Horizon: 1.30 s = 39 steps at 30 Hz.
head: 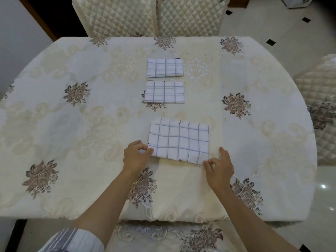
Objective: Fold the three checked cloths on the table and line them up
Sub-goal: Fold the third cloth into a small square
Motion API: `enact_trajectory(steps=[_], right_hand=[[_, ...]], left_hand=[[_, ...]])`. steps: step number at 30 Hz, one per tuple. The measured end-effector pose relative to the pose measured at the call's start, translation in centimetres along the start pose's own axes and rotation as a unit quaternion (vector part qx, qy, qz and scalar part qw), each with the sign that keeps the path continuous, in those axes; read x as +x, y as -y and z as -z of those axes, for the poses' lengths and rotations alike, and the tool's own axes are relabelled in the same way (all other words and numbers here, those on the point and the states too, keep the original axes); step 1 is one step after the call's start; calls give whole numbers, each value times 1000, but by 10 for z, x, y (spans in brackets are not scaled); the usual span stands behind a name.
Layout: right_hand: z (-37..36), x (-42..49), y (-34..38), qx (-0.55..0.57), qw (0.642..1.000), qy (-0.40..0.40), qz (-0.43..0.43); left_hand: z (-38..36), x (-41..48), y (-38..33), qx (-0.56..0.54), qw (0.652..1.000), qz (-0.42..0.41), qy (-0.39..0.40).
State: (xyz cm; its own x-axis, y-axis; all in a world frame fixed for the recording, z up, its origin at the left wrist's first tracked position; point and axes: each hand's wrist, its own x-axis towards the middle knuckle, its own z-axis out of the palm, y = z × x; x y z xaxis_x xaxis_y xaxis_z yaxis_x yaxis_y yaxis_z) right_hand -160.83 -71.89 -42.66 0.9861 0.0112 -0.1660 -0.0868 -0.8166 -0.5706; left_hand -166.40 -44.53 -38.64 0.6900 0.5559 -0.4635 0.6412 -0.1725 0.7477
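Three white cloths with a blue-grey check lie in a column down the middle of the table. The far cloth (165, 68) and the middle cloth (164, 91) are small folded rectangles, lying flat and apart. The near cloth (179, 140) is larger and folded at least once. My left hand (135, 155) pinches its near left corner. My right hand (219, 166) pinches its near right corner between thumb and forefinger, and that near edge is lifted slightly off the tablecloth.
A cream tablecloth (72, 115) with brown flower prints covers the rounded table. Quilted chair backs (151, 15) stand at the far side, another chair (320, 110) at the right. Tiled floor (272, 24) lies to the right.
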Motion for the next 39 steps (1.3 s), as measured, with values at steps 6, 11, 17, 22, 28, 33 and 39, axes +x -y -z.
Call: enact_trajectory(steps=[6,11,17,22,28,33,39], right_hand=[[1,0,0,-1,1000,-1,4],[2,-1,0,4,1000,-1,5],[3,-1,2,8,1000,4,-4],[0,-1,1,16,1000,-7,-1],[2,0,-3,2,1000,13,6],[2,1,-4,-5,1000,21,-5],[3,4,-1,-6,1000,19,-13]], left_hand=[[0,-2,-2,4,998,-55,-37],[-2,-2,-6,-10,994,-103,-41],[2,14,0,47,996,-59,41],[6,17,7,164,983,-79,36],[9,17,1,189,979,-68,41],[8,16,-2,166,985,-52,19],[5,11,-10,183,981,-56,-12]])
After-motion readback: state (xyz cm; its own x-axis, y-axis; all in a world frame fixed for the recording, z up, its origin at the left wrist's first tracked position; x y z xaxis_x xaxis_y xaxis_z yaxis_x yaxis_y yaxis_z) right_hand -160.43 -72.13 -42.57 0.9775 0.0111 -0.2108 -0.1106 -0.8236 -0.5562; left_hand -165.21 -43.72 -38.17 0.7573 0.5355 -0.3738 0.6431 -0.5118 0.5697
